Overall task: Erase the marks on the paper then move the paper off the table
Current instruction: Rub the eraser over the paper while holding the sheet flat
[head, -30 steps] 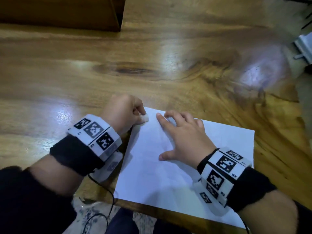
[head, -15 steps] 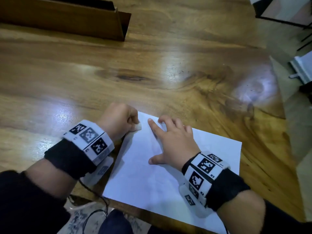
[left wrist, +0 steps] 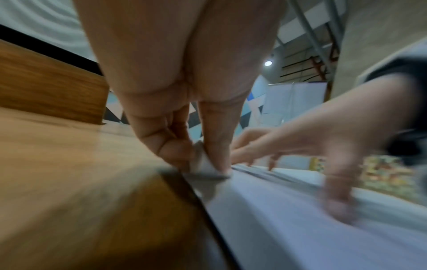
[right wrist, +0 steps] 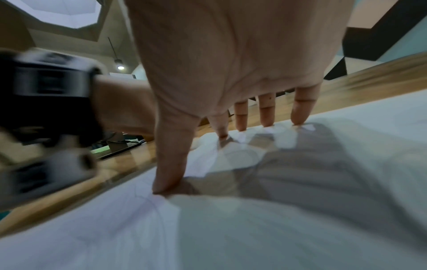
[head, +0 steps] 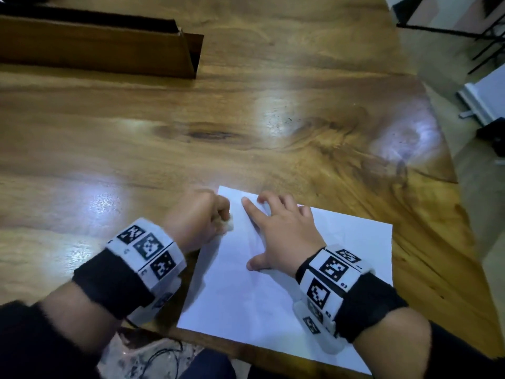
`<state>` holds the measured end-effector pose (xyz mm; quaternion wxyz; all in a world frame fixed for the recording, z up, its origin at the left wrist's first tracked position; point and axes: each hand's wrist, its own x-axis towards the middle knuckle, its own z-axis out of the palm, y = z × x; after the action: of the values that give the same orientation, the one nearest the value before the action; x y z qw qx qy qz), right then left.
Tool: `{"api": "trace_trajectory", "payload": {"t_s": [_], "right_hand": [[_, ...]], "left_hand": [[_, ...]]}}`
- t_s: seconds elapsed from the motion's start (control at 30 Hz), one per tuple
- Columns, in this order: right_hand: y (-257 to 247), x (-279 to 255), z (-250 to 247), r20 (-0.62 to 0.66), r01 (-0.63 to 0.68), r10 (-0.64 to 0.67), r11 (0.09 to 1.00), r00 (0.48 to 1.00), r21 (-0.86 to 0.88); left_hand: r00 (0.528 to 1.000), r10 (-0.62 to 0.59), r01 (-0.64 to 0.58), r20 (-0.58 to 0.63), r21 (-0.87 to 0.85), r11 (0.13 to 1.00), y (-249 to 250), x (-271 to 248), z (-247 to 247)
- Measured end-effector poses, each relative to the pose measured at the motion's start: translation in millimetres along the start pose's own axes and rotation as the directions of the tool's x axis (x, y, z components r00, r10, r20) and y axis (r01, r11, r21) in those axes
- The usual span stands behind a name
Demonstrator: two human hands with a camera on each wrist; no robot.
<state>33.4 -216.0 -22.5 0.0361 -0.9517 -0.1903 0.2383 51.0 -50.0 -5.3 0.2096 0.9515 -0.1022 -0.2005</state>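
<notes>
A white sheet of paper (head: 314, 296) lies at the near edge of the wooden table (head: 191, 119), its near corner over the edge. My left hand (head: 200, 214) pinches a small white eraser (head: 228, 224) and holds it against the paper's left edge; the left wrist view shows the eraser (left wrist: 203, 164) between thumb and fingers, touching the sheet (left wrist: 312, 228). My right hand (head: 276, 228) lies spread on the paper with fingertips and thumb pressing down, as the right wrist view shows on the sheet (right wrist: 254, 228). Faint pencil lines (right wrist: 148, 204) show near the thumb.
A long wooden box (head: 95, 47) stands at the far left of the table. The table's right edge (head: 448, 165) drops to the floor, where white furniture (head: 483, 102) stands. A cable (head: 164, 354) hangs below the near edge.
The head view has shifted, so hands and paper sit lower in frame. The left hand with the eraser has slid slightly nearer along the paper's left edge. The right hand stays pressed on the sheet.
</notes>
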Motion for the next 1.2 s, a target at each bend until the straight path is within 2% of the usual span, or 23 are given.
{"api": "trace_trajectory", "payload": {"t_s": [0.07,0.13,0.27,0.33,0.4,0.5,0.53,0.67,0.73,0.87,0.9,1.03,1.07,1.13,1.2], "right_hand": [[0,0,2,-0.007,-0.009,0.009,1.000,1.000,0.003],[-1,-1,3,-0.003,-0.021,0.021,0.999,1.000,0.029],[0,-1,-1,-0.004,-0.028,0.028,0.999,1.000,0.021],[0,-1,-1,0.001,-0.031,0.031,0.999,1.000,0.015],[-1,-1,-3,0.014,-0.028,0.028,1.000,1.000,0.013],[-1,-1,-3,0.005,-0.028,0.028,1.000,1.000,-0.001],[-2,-1,-2,0.004,-0.026,0.026,1.000,1.000,-0.004],[-3,-2,-2,-0.002,-0.022,0.022,0.999,1.000,-0.035],[-3,-1,-2,0.007,-0.020,0.020,0.999,1.000,-0.034],[-1,-1,-2,0.015,-0.015,0.015,1.000,1.000,-0.016],[-1,-1,-2,0.017,-0.012,0.012,1.000,1.000,-0.014],[-1,-1,-2,0.015,-0.009,0.009,1.000,1.000,-0.011],[-1,-1,-2,0.019,-0.008,0.008,1.000,1.000,-0.010],[-1,-1,-2,0.026,-0.011,0.011,1.000,1.000,0.000],[-1,-1,-2,0.028,-0.010,0.009,1.000,1.000,0.015]], "left_hand": [[0.991,0.036,-0.035,0.132,-0.010,0.999,-5,-20,3],[0.983,0.042,-0.038,0.178,-0.031,0.999,-8,-20,-1],[0.997,-0.008,0.005,-0.073,-0.039,0.999,-4,27,-13],[0.993,-0.016,0.013,-0.118,-0.027,1.000,-5,35,-10],[0.999,0.012,-0.012,-0.034,-0.017,1.000,-9,18,-6],[0.979,0.056,-0.052,0.198,-0.024,0.998,-14,-3,-3],[0.978,0.051,-0.047,0.202,-0.025,0.999,-15,1,-5],[0.999,-0.019,0.017,-0.035,-0.069,0.997,-9,39,-15],[0.999,-0.020,0.017,-0.040,-0.065,0.998,-8,33,-12],[0.984,0.020,-0.011,0.175,-0.052,0.999,-13,-7,-4],[0.983,0.009,0.002,0.183,-0.058,0.998,-13,-5,-7],[0.999,-0.023,0.021,-0.029,-0.048,0.999,-2,30,-16],[0.999,-0.027,0.025,-0.040,-0.035,0.999,1,31,-16],[0.999,-0.022,0.023,0.045,-0.015,1.000,-3,20,-11],[0.974,-0.020,0.028,0.227,-0.033,0.999,-10,1,-8]]}}
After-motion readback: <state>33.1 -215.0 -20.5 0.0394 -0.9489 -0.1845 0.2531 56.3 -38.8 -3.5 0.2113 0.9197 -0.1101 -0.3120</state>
